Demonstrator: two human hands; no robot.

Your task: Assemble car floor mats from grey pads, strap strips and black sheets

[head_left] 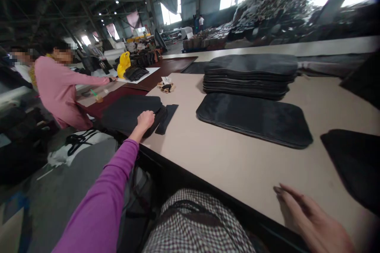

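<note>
My left hand (145, 120) reaches out to a stack of black sheets (127, 110) at the table's left part. Its fingers are curled closed over the right edge of that stack. Low on the right, my right hand (314, 219) is held over the pale table (225, 166), fingers stretched out and holding nothing. Between the hands lies a low pile of black rounded panels (252, 120). Behind it rises a taller pile of black panels (249, 77). Another black panel (356, 162) sits at the right edge, near my right hand.
A narrow black strip (167, 119) lies beside the left stack. Small scraps (166, 85) rest farther back. A person in pink (59, 91) works at the left, near a yellow bag (124, 65). Grey material (89, 174) is below, left of the table.
</note>
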